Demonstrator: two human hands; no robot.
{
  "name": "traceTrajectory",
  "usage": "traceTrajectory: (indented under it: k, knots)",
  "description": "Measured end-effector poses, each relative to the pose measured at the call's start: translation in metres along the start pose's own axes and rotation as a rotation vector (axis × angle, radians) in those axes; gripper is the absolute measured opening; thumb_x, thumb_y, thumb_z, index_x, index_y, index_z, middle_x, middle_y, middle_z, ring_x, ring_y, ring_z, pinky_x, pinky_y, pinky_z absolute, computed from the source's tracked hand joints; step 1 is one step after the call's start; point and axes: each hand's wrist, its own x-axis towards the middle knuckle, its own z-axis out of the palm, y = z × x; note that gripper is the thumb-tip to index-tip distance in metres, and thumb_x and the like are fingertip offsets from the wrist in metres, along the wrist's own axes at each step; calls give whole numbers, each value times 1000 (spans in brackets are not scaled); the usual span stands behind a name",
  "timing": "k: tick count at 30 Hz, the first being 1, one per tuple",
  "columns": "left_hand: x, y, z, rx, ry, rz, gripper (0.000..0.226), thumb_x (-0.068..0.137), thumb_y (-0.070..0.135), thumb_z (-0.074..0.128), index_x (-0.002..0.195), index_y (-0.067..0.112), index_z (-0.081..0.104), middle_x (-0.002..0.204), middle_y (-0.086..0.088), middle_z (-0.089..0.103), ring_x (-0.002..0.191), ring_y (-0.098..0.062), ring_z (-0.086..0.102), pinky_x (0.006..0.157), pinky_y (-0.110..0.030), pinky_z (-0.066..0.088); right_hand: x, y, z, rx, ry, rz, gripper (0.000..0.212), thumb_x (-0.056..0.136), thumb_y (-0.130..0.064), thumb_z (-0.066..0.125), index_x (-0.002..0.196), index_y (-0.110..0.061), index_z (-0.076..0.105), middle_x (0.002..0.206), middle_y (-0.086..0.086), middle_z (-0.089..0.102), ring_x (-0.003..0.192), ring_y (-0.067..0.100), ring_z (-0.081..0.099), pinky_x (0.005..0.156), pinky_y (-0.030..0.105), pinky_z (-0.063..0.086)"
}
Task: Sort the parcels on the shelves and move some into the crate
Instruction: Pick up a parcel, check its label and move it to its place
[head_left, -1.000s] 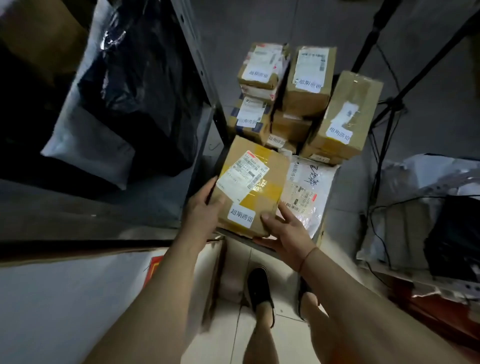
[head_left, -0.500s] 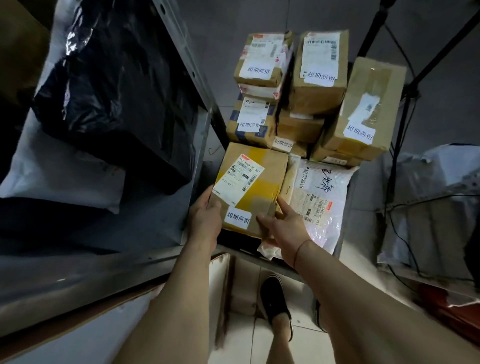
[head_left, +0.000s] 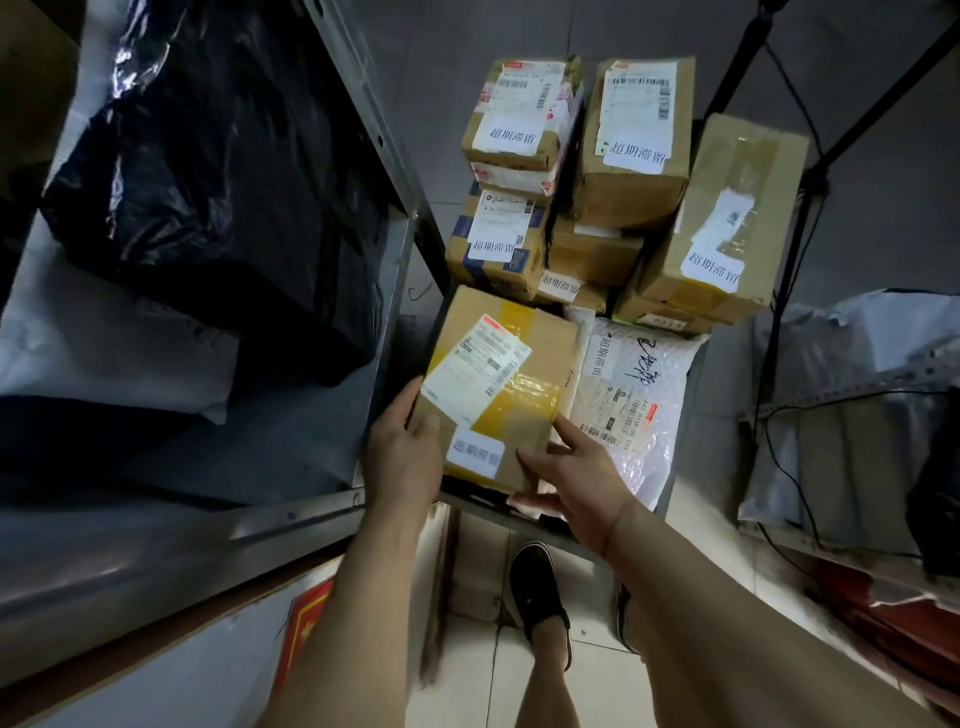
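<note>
— So, where is the box (head_left: 501, 384) sitting?

— It is lying at the near left corner of the crate (head_left: 470, 500), label up, with yellow tape showing across its top. Its far edge is touching the stack of cartons (head_left: 631, 150) filling the far half of the crate.

— And the hands?

— The left hand (head_left: 402, 457) is holding the box's near left corner, thumb lying on top and fingers curling round the side. The right hand (head_left: 571, 475) is gripping the near right corner, thumb pressing on the top face, forefinger stretching along the right edge, other fingers tucking under.

— So both grips are holding the box?

— Yes, each grip is closing on it from its own side.

— What is lying beside it?

— A white mailer (head_left: 631, 400) is lying just right of the box, touching it, and hanging over the crate's near edge.

— And the shelf?

— The shelf (head_left: 291, 525) is standing to the left of the crate. A black bag (head_left: 218, 171) is resting on it, over a grey bag (head_left: 130, 358) near the shelf's front edge.
</note>
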Motion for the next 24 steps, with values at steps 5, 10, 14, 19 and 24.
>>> traceTrajectory:
  k: [5, 10, 14, 19, 24]
  knots:
    - [-13, -9, 14, 54, 53, 35, 49, 106, 17, 52, 144, 47, 61, 128, 10, 72, 111, -13, 71, 82, -29, 64, 8, 8, -16, 26, -8, 74, 44, 102, 1, 64, 139, -23, 64, 122, 8, 79, 106, 30, 79, 90, 69, 60]
    - [14, -14, 14, 10, 39, 5, 50, 105, 9, 50, 143, 38, 64, 125, 13, 74, 111, -11, 72, 88, -32, 64, 21, 6, 4, -27, 68, -3, 44, 101, 2, 66, 128, -33, 66, 114, 2, 79, 103, 31, 79, 73, 61, 66]
    - [43, -20, 16, 9, 28, -34, 47, 99, 21, 54, 141, 40, 65, 126, 12, 76, 112, -15, 74, 95, -45, 64, 39, -2, 12, -138, 172, -29, 45, 96, -3, 73, 128, -34, 67, 125, 5, 75, 102, 31, 77, 71, 62, 66]
    - [63, -14, 20, -17, -14, -57, 38, 107, 10, 55, 134, 32, 72, 113, 11, 77, 104, -18, 77, 89, -45, 66, 54, -10, 18, -179, 238, -13, 66, 95, -8, 76, 153, -31, 55, 135, 1, 68, 102, 32, 74, 65, 58, 66]
    - [69, -24, 26, -30, -37, -61, 38, 109, 12, 55, 130, 39, 71, 114, 7, 76, 103, -22, 77, 85, -46, 67, 63, 0, 17, -170, 269, -36, 65, 94, -6, 77, 150, -32, 57, 134, -4, 71, 99, 27, 75, 66, 59, 66]
